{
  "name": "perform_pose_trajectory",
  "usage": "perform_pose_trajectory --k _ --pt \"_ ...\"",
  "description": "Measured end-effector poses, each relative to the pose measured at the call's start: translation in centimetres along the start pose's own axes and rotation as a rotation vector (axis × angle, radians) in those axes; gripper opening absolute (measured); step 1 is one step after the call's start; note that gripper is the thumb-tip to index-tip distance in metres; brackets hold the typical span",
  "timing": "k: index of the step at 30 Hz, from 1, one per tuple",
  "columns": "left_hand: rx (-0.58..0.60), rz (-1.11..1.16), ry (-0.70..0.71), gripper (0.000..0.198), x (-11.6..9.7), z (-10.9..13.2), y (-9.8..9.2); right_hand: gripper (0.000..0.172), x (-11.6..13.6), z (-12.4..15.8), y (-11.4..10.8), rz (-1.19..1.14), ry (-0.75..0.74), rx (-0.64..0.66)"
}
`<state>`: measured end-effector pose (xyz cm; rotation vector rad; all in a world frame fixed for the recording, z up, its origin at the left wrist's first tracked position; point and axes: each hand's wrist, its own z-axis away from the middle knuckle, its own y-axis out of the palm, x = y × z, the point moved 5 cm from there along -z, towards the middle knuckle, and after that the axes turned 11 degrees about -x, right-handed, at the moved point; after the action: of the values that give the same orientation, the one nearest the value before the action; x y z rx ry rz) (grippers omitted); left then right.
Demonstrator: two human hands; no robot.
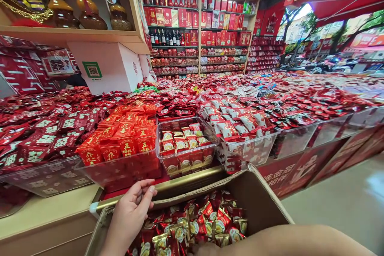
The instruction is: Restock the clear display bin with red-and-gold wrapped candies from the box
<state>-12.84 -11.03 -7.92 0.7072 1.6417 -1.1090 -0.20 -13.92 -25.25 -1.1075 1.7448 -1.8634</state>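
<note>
My left hand (132,208) is at the left far edge of an open cardboard box (264,192). Its fingers are curled in and the thumb lies close to the index finger, with nothing visible between them. Inside the box are many loose candies (207,222) in red and gold wrappers with a round yellow picture. My right forearm crosses the box from the right, and my right hand (207,249) is down among the candies at the bottom edge of the view, its fingers hidden. Just beyond the box stands a clear plastic bin (187,156) holding similar candies in rows.
Left of that bin is a clear bin of orange-red packets (123,136), then dark red packets (63,132). To the right sits a bin of white-and-red packets (240,122). A gold-edged counter rail (192,178) runs behind the box. Shelves (199,28) with bottles stand at the back.
</note>
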Motion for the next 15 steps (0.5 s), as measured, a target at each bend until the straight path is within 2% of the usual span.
perform_pose_trajectory --k 2,4,5,7,8,9,12,13,15 --pt "0.013 -0.009 -0.001 0.038 0.0 -0.1 0.1 0.012 -0.4 -0.1 1.1 0.000 0.055 0.014" --pt "0.020 -0.022 0.009 0.038 0.1 -0.3 0.1 0.009 -0.6 0.0 0.7 0.025 0.082 0.124" --pt "0.016 -0.027 0.018 0.039 0.1 -0.4 0.0 0.008 -0.5 0.1 -0.2 0.041 0.074 0.195" --pt "0.015 -0.034 0.026 0.039 0.2 -0.4 -0.3 0.004 0.0 0.3 -3.5 0.016 0.011 0.274" --pt "0.021 -0.031 0.032 0.039 0.1 -0.2 -0.4 0.005 0.4 0.4 -5.8 -0.033 -0.021 0.243" --pt "0.036 -0.021 0.041 0.039 -0.1 0.0 -0.4 0.013 0.8 0.3 -8.5 -0.136 -0.042 0.143" --pt "0.159 0.044 0.095 0.036 -1.4 1.4 0.4 0.027 1.0 0.3 -15.5 -0.540 0.059 -0.138" --pt "0.203 0.059 0.118 0.034 -1.9 2.0 0.8 0.029 0.8 0.4 -17.0 -0.664 0.111 -0.203" --pt "0.254 0.056 0.164 0.028 -2.8 3.0 1.7 0.033 0.6 0.3 -18.4 -0.878 0.191 -0.270"
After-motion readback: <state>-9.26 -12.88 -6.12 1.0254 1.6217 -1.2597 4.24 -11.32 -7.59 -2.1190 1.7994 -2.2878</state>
